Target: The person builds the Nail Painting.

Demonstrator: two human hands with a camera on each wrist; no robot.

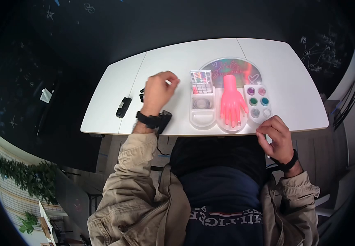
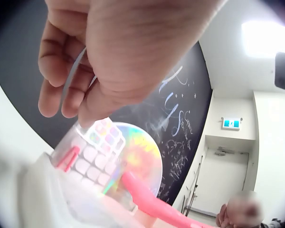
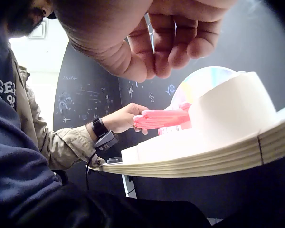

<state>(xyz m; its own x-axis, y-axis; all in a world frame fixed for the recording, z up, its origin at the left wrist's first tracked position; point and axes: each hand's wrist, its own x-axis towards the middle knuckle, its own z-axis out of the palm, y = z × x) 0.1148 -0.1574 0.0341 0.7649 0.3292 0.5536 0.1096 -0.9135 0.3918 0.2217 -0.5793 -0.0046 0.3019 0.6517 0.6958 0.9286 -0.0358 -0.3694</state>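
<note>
My left hand (image 1: 159,91) hovers above the table, left of the white holder, with fingers curled and thumb drawn in. In the left wrist view, a thin pale strip (image 2: 72,78) shows between its fingers; its kind is unclear. The pink model hand (image 1: 233,102) lies palm down on the holder, fingers toward the table's near edge. One fingertip carries a pale, shiny nail (image 1: 239,123). Beside the near edge, my right hand (image 1: 276,137) hangs loosely curled, with nothing visible in its grasp.
The white holder (image 1: 190,119) bears an open palette case (image 1: 202,82) at left and several glitter pots (image 1: 253,101) at right. Behind stands a shiny rounded panel (image 1: 210,67). A black case (image 1: 123,107) lies on the table (image 1: 165,53) at left, near small black items (image 1: 141,95).
</note>
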